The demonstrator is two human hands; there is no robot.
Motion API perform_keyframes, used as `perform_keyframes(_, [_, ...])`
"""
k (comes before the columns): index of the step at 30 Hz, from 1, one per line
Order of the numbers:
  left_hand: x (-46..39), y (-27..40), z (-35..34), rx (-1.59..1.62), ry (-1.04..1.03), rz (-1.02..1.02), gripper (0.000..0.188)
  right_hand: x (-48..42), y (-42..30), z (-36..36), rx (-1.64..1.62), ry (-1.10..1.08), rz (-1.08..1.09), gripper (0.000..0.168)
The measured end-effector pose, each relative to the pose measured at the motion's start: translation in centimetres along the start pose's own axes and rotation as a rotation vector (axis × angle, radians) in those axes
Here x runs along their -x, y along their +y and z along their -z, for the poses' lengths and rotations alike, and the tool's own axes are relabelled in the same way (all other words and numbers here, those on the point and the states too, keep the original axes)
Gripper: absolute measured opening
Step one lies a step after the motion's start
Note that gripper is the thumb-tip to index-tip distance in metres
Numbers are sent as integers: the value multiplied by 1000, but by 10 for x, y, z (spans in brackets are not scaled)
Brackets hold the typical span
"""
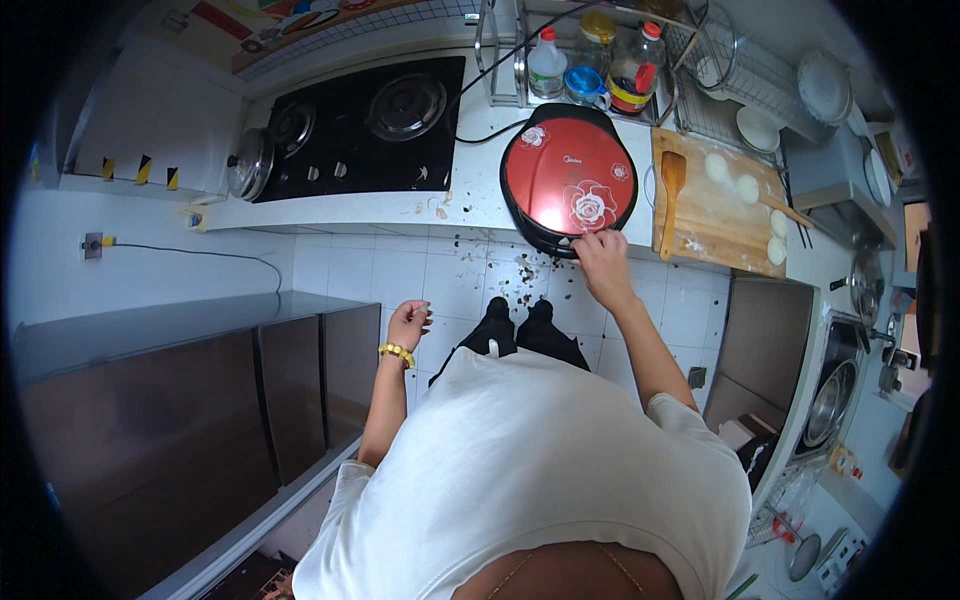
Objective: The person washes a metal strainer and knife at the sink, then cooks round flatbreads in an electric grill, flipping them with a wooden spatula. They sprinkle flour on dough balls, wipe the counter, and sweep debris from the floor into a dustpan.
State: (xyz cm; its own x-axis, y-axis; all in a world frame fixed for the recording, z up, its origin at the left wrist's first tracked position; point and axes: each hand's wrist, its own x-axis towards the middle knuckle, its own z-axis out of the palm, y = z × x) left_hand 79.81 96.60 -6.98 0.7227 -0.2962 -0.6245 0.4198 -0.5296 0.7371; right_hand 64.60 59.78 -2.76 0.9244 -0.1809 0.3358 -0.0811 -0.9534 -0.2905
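A closed electric baking pan [570, 176], Midea brand, with a round red lid printed with white roses, sits at the counter's front edge. My right hand [604, 262] grips its black front handle [555, 246]. Beaded bracelet on the wrist, my left hand [409, 322] hangs above the floor with its fingers curled; a small pale bit shows at the fingertips, too small to name. Right of the pan lies a wooden cutting board [709, 225] dusted with flour. It carries a wooden spatula [672, 195], a rolling pin [784, 210] and several pale dough pieces [747, 189].
A black gas stove [360, 142] with a glass lid [251, 165] at its corner is to the left. Bottles [547, 64] stand in a metal rack behind the pan. A sink [832, 382] is at the right. Dark scraps [525, 277] litter the tiled floor.
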Motion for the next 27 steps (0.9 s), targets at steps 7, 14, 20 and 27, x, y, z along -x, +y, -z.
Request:
perform_keyframes(7, [-1, -6, -4, 24, -16, 0, 16, 7, -1, -3, 18, 1, -47, 34])
perform_keyframes(14, [-24, 15, -8, -84, -140, -118, 22, 6, -22, 19, -66, 124, -272, 34])
perform_keyframes(20, [-55, 16, 10, -254, -190, -315, 13, 10, -83, 16, -140, 284, -452, 22])
perform_keyframes(27, [-66, -15, 70, -200, -181, -412, 8, -34, -171, -76, -396, -16, -326, 18])
